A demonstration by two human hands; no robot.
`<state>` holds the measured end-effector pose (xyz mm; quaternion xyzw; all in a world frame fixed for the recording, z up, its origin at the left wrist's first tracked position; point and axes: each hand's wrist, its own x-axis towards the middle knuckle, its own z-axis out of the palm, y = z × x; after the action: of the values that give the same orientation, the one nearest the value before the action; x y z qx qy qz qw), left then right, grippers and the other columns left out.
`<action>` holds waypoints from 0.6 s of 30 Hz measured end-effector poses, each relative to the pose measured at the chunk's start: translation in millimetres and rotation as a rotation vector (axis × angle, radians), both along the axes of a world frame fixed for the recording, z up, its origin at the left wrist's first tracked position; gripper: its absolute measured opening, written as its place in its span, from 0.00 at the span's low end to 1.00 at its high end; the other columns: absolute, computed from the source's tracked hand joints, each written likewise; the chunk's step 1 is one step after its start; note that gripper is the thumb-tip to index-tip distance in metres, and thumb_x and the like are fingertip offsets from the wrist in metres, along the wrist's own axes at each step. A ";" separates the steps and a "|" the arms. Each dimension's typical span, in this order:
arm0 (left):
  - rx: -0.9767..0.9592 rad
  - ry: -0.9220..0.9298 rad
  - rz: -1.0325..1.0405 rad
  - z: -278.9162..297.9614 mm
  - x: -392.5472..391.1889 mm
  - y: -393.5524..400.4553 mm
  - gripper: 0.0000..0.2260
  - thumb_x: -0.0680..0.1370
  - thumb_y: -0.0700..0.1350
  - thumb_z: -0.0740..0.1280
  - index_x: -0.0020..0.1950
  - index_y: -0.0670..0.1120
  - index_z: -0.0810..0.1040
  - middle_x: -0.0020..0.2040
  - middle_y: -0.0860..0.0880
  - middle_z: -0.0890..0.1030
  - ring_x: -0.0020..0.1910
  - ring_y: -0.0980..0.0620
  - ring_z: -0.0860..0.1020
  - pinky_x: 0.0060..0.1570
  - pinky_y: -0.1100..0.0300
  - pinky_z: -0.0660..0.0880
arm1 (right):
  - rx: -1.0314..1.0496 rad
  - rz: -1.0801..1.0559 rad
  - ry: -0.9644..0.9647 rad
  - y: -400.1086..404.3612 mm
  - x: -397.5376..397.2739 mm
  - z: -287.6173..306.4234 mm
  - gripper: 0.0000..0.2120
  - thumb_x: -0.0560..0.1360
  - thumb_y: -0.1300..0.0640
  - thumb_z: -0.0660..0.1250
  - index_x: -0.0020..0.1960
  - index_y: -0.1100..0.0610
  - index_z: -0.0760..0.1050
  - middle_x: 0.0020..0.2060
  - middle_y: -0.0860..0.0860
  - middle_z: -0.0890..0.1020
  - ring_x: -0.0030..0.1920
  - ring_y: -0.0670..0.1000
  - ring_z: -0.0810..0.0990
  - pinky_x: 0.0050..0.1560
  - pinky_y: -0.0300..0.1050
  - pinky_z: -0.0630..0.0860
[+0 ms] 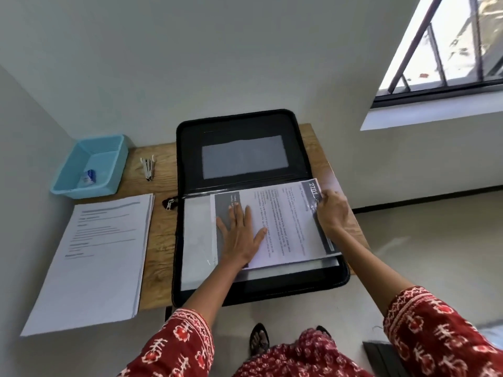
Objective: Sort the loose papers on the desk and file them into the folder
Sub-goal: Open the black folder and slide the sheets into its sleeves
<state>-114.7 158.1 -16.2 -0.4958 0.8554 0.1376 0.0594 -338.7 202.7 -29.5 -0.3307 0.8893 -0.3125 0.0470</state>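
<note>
Setting: a person stood at a small wooden desk in a corner, seen from a head camera looking down; a barred window filled the upper right of the frame.
Folder: a black zip folder lay open at the centre of the frame, its lid raised toward the wall, with clear plastic sleeves in the lower half.
Sheet in hand: a printed page with a dark header band lay turned sideways across the sleeves, its right edge overhanging the folder.
Left hand: flat and spread, fingers straight, pressing the page down near its left end.
Right hand: at the page's upper right corner, fingers curled over the edge; it appeared to pinch the page or sleeve there, though the contact was partly hidden.
Step judged: one page was being slid or seated into a sleeve.
Next move judged: square the page with the sleeve opening, push it fully in, then fetch another sheet.
Remaining papers: a stack of printed sheets lay at centre left, overhanging the desk's front edge, so much filing seemed left.
Other items: a pale blue plastic tray at upper left held a small packet; a staple remover or similar small metal tool lay just beside it.
Hard to tell: whether the page was inside or on top of a sleeve; the printed text was too blurred to read; a dark object at lower right was cut off.
</note>
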 end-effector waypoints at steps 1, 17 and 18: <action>-0.002 -0.003 -0.010 0.2 0.5 -0.9 0.34 0.80 0.62 0.47 0.77 0.44 0.38 0.76 0.42 0.37 0.75 0.43 0.36 0.70 0.38 0.36 | -0.004 -0.015 -0.022 0.0 0.2 -0.3 0.11 0.77 0.64 0.59 0.52 0.63 0.79 0.47 0.61 0.80 0.50 0.60 0.76 0.47 0.48 0.69; -0.052 0.017 -0.054 -12.7 9.2 -0.3 0.38 0.74 0.68 0.37 0.77 0.45 0.40 0.77 0.43 0.38 0.75 0.42 0.37 0.68 0.39 0.33 | 0.004 0.079 -0.028 -6.4 13.4 5.7 0.12 0.74 0.69 0.61 0.49 0.62 0.82 0.45 0.60 0.82 0.47 0.60 0.77 0.42 0.41 0.63; -0.053 0.027 -0.053 -12.2 8.8 -0.2 0.42 0.70 0.69 0.31 0.77 0.46 0.40 0.77 0.44 0.38 0.75 0.43 0.37 0.67 0.39 0.32 | 0.002 0.081 -0.027 -7.1 12.5 5.1 0.12 0.74 0.69 0.61 0.48 0.63 0.82 0.44 0.60 0.83 0.46 0.59 0.78 0.41 0.42 0.63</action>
<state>-106.0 157.9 -28.5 -0.4726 0.8722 0.1200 0.0385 -326.1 195.6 -24.4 -0.3621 0.8748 -0.3138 0.0719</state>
